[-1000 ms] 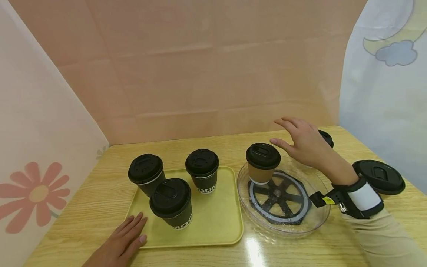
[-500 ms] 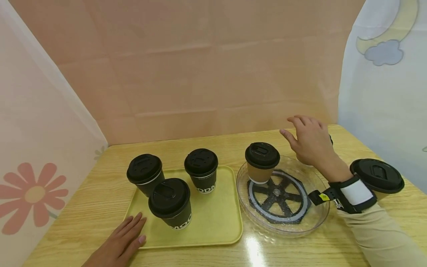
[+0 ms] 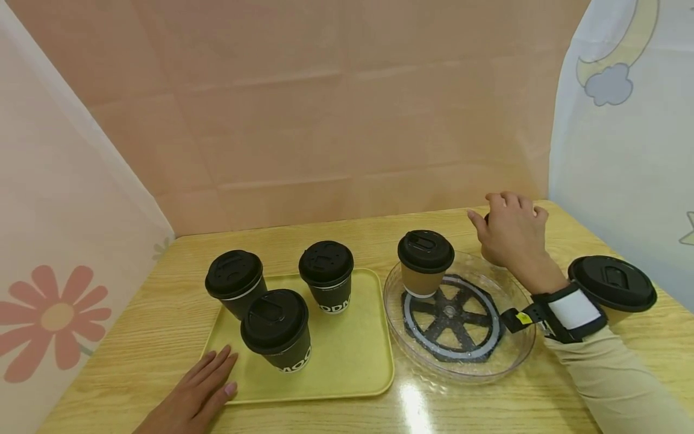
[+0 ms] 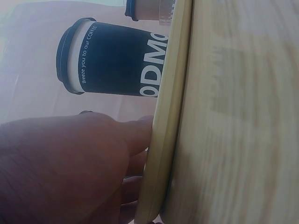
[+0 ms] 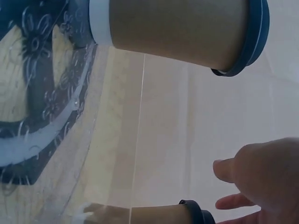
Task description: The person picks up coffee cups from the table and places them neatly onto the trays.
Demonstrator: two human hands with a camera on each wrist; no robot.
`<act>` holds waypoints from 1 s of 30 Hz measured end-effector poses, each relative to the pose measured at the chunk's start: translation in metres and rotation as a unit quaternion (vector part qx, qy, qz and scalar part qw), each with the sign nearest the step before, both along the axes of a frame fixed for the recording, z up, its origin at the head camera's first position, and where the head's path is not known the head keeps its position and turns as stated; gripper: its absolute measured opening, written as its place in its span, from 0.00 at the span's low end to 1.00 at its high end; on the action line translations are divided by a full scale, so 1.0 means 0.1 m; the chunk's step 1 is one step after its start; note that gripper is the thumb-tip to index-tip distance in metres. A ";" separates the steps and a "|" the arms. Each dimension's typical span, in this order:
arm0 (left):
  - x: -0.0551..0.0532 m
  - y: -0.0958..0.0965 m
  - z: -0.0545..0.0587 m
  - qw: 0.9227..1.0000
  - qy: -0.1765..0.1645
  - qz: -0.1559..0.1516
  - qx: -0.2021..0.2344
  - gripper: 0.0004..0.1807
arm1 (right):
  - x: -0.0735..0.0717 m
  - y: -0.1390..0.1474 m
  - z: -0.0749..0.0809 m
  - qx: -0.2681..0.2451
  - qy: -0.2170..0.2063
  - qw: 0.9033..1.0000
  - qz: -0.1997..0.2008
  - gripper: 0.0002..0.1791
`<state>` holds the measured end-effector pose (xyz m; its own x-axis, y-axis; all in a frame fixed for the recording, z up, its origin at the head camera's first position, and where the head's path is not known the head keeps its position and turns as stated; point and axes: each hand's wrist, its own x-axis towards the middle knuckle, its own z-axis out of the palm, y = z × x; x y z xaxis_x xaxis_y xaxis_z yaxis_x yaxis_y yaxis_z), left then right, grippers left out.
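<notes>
My left hand (image 3: 197,389) lies with straight fingers on the left front corner of a yellow tray (image 3: 352,374). Three black lidded paper coffee cups stand on the tray: a front cup (image 3: 284,337), a back-left cup (image 3: 238,283) and a back-right cup (image 3: 328,277). At the far right my right hand (image 3: 512,235) hovers with bent, spread fingers over a brown coffee cup, mostly hidden behind it in the head view. The right wrist view shows that brown cup (image 5: 161,214), its black lid close to my thumb and fingers.
A clear round turntable (image 3: 520,355) with a dark spoked base stands right of the tray. On its back left is another brown lidded cup (image 3: 425,265). A further black-lidded cup (image 3: 612,286) stands beside my right forearm. A cloth backdrop (image 3: 347,120) closes off the rear.
My right hand has moved right and away from the brown cup on the turntable, to the cup at the far right, fingers bending lower over it. The left hand stays on the tray.
</notes>
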<state>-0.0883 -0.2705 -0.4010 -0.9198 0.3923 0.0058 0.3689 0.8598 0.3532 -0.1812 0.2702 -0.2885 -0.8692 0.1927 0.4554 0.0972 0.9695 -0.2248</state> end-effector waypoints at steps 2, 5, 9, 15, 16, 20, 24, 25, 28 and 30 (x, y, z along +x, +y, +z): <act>0.00 0.00 0.00 1.000 -0.001 0.000 0.003 0.27 | 0.00 0.01 -0.02 -0.005 -0.010 1.000 -0.005 0.28; 0.00 0.01 0.02 1.000 -0.009 0.000 0.005 0.28 | 0.00 0.03 -0.04 -0.013 -0.022 1.000 -0.010 0.28; 0.00 0.02 0.04 1.000 -0.027 -0.001 0.004 0.29 | 0.00 0.05 -0.07 -0.019 -0.054 0.998 -0.015 0.31; 0.01 0.03 0.07 0.999 -0.036 0.000 0.008 0.29 | -0.01 0.10 -0.11 -0.006 -0.094 0.996 -0.013 0.31; 0.01 0.03 0.07 0.999 -0.034 0.000 0.007 0.29 | -0.01 0.10 -0.11 -0.002 -0.095 0.995 -0.013 0.30; 0.01 0.03 0.07 1.000 -0.030 -0.001 0.005 0.29 | 0.00 0.13 -0.12 0.009 -0.105 0.994 -0.011 0.28; 0.01 0.04 0.08 0.999 -0.036 -0.002 0.005 0.30 | 0.00 0.14 -0.11 0.013 -0.106 0.994 -0.010 0.28; 0.01 0.03 0.08 0.999 -0.038 -0.002 0.005 0.30 | 0.00 0.14 -0.10 0.015 -0.104 0.994 -0.010 0.28; 0.00 0.03 0.08 0.999 -0.039 -0.002 0.004 0.30 | 0.00 0.14 -0.10 0.021 -0.094 0.995 -0.009 0.27; -0.01 0.02 0.08 1.000 -0.030 -0.003 0.002 0.29 | -0.01 0.13 -0.10 0.020 -0.087 0.996 -0.010 0.26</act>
<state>-0.0890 -0.2680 -0.3935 -0.9164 0.3974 -0.0473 0.3518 0.8563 0.3780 -0.1818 0.2834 -0.2990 -0.9321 0.1950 0.3053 0.1504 0.9750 -0.1635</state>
